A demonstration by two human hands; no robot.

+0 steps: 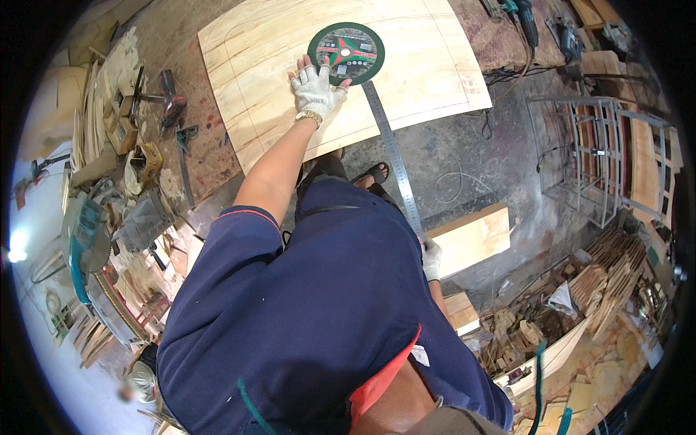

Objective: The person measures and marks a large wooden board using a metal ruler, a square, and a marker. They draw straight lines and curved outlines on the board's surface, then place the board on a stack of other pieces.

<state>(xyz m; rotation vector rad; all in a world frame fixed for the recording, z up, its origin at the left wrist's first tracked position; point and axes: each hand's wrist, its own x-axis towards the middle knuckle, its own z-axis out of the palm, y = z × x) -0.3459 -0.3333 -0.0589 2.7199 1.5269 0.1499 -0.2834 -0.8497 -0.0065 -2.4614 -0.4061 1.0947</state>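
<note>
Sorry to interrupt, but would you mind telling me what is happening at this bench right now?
A person in a blue shirt leans over a pale plywood sheet with pencilled lines. The gloved left hand presses on a green cutting disc lying flat on the sheet. The gloved right hand, down by the hip, holds the near end of a long steel ruler that runs up to the disc. Tools and wood offcuts lie around.

Even daylight, soft shadows. Glare blew out the floor (pixel 43 239) at left edge. Heavy fisheye bending, black vignette at corners. Centre sharp; a blurred patch sat lower left.
</note>
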